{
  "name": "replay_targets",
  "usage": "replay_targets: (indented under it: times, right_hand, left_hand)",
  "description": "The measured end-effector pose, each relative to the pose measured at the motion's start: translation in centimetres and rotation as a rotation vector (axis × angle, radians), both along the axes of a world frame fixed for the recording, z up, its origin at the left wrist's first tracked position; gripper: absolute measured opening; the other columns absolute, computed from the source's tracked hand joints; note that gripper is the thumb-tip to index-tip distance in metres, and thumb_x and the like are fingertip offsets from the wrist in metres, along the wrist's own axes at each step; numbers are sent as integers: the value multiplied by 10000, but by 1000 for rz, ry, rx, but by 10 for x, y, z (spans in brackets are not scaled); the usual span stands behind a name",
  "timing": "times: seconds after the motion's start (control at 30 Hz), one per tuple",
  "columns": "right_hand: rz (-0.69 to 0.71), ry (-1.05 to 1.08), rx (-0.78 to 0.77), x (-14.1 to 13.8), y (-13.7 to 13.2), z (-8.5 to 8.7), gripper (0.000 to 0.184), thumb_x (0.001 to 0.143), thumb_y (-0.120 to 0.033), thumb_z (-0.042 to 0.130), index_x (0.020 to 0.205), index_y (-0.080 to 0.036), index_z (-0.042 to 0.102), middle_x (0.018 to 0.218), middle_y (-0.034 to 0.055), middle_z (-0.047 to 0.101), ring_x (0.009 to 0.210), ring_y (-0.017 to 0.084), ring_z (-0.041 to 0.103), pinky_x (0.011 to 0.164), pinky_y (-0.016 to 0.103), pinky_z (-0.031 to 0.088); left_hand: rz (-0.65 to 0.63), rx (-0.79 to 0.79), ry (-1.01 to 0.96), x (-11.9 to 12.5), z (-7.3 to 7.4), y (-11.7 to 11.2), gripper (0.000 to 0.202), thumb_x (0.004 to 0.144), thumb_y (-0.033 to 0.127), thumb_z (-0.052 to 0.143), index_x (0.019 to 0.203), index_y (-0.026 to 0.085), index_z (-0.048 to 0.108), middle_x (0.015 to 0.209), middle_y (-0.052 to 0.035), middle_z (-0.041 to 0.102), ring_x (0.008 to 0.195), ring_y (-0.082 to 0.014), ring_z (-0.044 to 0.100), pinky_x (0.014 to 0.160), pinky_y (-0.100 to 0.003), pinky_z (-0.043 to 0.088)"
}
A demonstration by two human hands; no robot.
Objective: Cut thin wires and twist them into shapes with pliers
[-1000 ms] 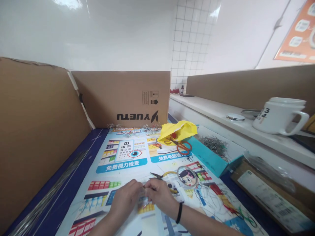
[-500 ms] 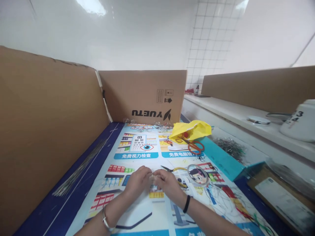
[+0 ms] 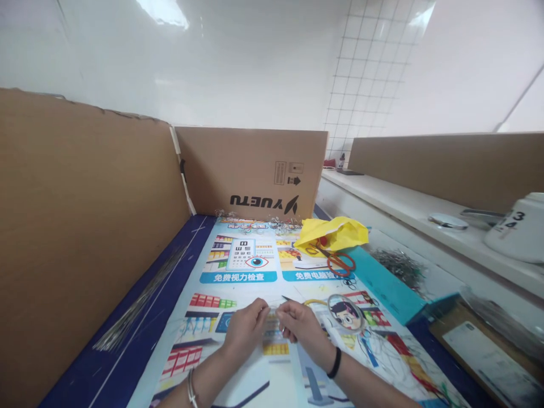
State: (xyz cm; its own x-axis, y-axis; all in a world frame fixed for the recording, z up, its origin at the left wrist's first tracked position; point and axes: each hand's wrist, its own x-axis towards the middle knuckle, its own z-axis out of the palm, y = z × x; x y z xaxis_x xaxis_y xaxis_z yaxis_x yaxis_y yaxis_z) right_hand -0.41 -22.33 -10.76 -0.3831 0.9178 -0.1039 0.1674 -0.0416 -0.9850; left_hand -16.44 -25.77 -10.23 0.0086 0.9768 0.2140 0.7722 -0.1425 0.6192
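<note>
Has left hand (image 3: 249, 326) and right hand (image 3: 305, 328) close together over the near part of a printed poster (image 3: 280, 392), with a narrow gap between. Has thumb and fingertips of each drawn into a tight pinch on a small pale piece (image 3: 272, 307), held in that gap just above the poster; cannot make out its kind or full shape. Wears a silver bangle (image 3: 192, 389) on the left wrist and a black band (image 3: 335, 362) on the right. Just beyond the right hand, partly covered by it, can see yellow-handled pliers (image 3: 315, 302) with dark tips toward the left, and beside them to the right a round item (image 3: 346, 313) with a clear rim. Farther off, can see orange-handled scissors (image 3: 341, 264) with blades at a yellow bag (image 3: 334, 232). To the right, can see a turquoise box (image 3: 385, 286) beside a tangle of wire (image 3: 397, 267), with a labelled brown box (image 3: 488, 357) nearer. On the left, along a blue cover (image 3: 121, 371), can see a loose wire bundle (image 3: 138, 309), near a tall cardboard panel (image 3: 85, 215)
</note>
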Motion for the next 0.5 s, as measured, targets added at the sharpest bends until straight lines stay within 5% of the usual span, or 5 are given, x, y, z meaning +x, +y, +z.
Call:
replay_targets:
  times: [0.5]
  right_hand:
    - [-20, -49, -17, -1, 1, -2, 256, 743, -418, 557, 745, -161, 563, 546, -28, 560, 429, 73, 478, 385, 171, 321]
  left_hand:
    - [-3, -57, 43, -3, 2, 4, 263, 910, 320, 316, 842, 222, 550, 715, 3, 657, 658, -153, 609, 607, -232, 397]
